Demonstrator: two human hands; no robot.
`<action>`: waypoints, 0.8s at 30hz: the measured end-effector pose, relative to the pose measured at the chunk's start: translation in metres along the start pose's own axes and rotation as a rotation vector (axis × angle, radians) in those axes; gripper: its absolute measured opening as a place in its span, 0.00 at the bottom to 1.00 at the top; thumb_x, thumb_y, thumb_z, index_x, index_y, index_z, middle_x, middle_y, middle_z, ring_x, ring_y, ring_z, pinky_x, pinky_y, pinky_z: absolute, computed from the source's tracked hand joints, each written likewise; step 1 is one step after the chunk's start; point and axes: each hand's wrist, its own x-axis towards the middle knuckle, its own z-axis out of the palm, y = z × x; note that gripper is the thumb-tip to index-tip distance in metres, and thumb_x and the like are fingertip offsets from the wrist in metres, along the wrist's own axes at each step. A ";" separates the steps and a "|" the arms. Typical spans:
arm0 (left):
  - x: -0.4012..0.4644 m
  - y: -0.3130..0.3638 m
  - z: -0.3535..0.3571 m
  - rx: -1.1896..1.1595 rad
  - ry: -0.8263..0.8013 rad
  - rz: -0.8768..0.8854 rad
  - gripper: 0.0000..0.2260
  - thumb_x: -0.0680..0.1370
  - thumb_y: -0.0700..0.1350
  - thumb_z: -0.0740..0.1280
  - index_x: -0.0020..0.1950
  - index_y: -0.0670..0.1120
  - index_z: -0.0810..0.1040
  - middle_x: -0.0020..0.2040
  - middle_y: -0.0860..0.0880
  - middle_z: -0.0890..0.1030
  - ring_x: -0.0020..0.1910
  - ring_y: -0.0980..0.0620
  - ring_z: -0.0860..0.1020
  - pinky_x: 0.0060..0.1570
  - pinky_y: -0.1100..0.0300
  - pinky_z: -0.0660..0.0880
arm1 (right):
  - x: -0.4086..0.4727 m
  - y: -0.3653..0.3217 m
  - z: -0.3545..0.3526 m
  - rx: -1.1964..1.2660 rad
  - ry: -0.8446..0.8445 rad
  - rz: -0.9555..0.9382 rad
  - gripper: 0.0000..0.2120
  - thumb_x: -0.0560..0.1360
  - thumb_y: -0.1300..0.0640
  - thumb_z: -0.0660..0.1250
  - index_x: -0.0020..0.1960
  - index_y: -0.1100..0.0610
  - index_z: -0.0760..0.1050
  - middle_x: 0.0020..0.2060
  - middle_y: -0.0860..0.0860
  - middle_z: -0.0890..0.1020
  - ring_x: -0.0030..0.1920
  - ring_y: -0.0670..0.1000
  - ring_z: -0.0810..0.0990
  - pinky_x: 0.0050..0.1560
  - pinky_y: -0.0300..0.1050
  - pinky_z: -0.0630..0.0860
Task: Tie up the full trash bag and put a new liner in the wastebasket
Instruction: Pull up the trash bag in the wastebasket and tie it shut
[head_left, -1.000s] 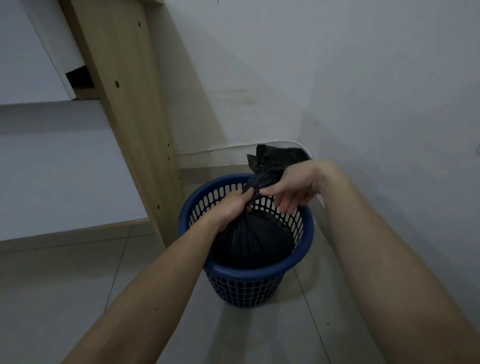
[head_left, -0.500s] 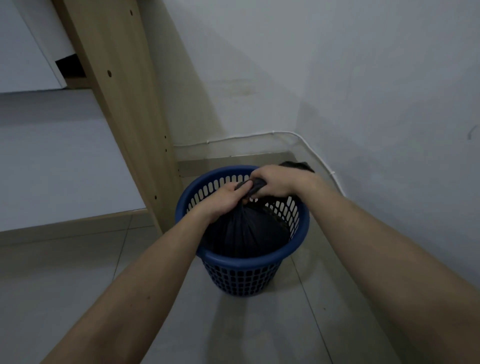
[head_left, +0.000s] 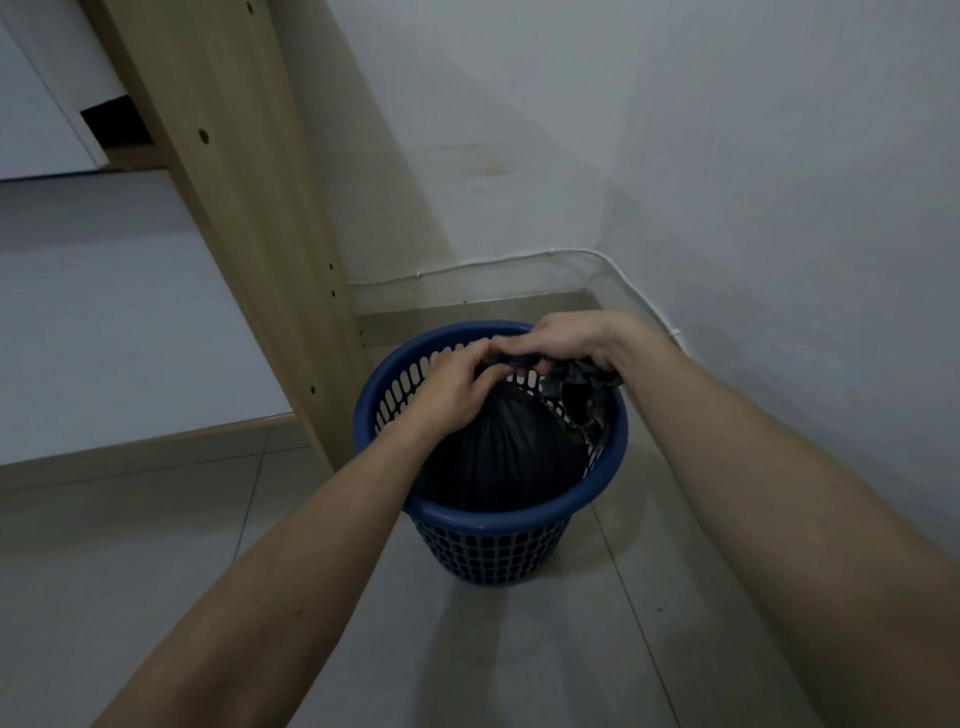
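Observation:
A full black trash bag (head_left: 498, 457) sits inside a blue slotted wastebasket (head_left: 608, 467) on the tiled floor. My left hand (head_left: 452, 387) grips the gathered neck of the bag just above its bulging body. Close beside it, my right hand (head_left: 563, 340) is closed on the twisted top of the bag, pulling it sideways over the basket's far rim. The loose end of the bag (head_left: 582, 389) hangs down below my right wrist, inside the basket. No new liner is in sight.
A slanted wooden furniture panel (head_left: 234, 208) stands right beside the basket on the left. White walls meet in a corner just behind it, with a thin white cable (head_left: 493, 262) along the baseboard. Grey floor tiles (head_left: 467, 649) spread toward me.
The bag's loose top stood up above my right hand; now it is pulled down and hangs below my right wrist. Both hands have dropped closer together over the basket.

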 end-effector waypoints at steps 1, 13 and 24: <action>0.000 0.001 0.000 0.008 -0.009 -0.015 0.09 0.81 0.54 0.62 0.57 0.53 0.78 0.49 0.55 0.83 0.51 0.53 0.80 0.58 0.44 0.74 | -0.003 0.000 -0.003 -0.035 -0.039 -0.021 0.26 0.69 0.36 0.75 0.49 0.59 0.81 0.35 0.52 0.83 0.36 0.54 0.83 0.42 0.47 0.81; 0.000 0.014 -0.009 -0.321 -0.121 -0.185 0.11 0.82 0.53 0.64 0.51 0.50 0.83 0.45 0.47 0.83 0.45 0.51 0.80 0.49 0.54 0.74 | 0.000 0.004 0.009 -0.045 0.147 -0.195 0.12 0.78 0.53 0.70 0.50 0.62 0.81 0.35 0.53 0.81 0.36 0.52 0.77 0.41 0.46 0.75; 0.009 0.021 -0.009 -0.857 -0.112 -0.467 0.12 0.82 0.50 0.66 0.59 0.44 0.82 0.50 0.45 0.84 0.50 0.46 0.82 0.56 0.53 0.77 | 0.006 0.017 0.010 0.123 0.386 -0.232 0.06 0.81 0.54 0.65 0.52 0.51 0.81 0.43 0.46 0.83 0.46 0.48 0.82 0.44 0.37 0.75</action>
